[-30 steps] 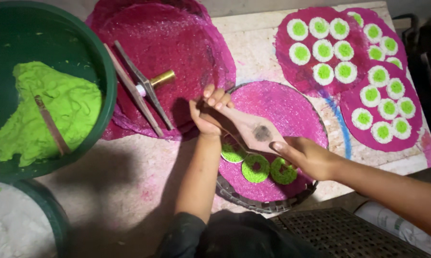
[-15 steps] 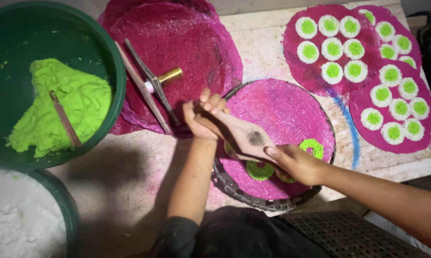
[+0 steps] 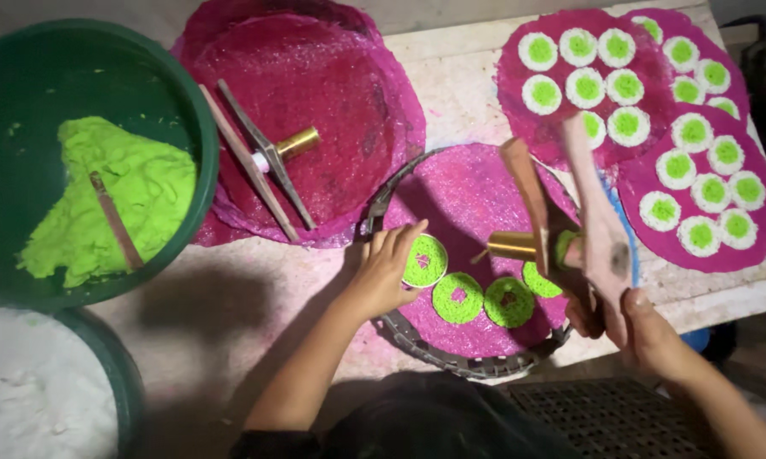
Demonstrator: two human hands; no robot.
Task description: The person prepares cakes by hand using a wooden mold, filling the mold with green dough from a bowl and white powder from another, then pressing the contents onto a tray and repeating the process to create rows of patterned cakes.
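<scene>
Over the pink tray [image 3: 417,336], hands: left [image 3: 383,272] flat, right [image 3: 646,327] raised.

2 bare forearms in view, no sleeves reaching wrist or elbow. Left hand [image 3: 383,274] and right hand [image 3: 646,331]: no gloves, no rings, no watch or bands visible. Nails short, plain. Dark garment, black or near it, at near edge between the arms, covering torso; fabric detail lost in shadow. Left arm's upper end meets dark cloth at near left.
</scene>
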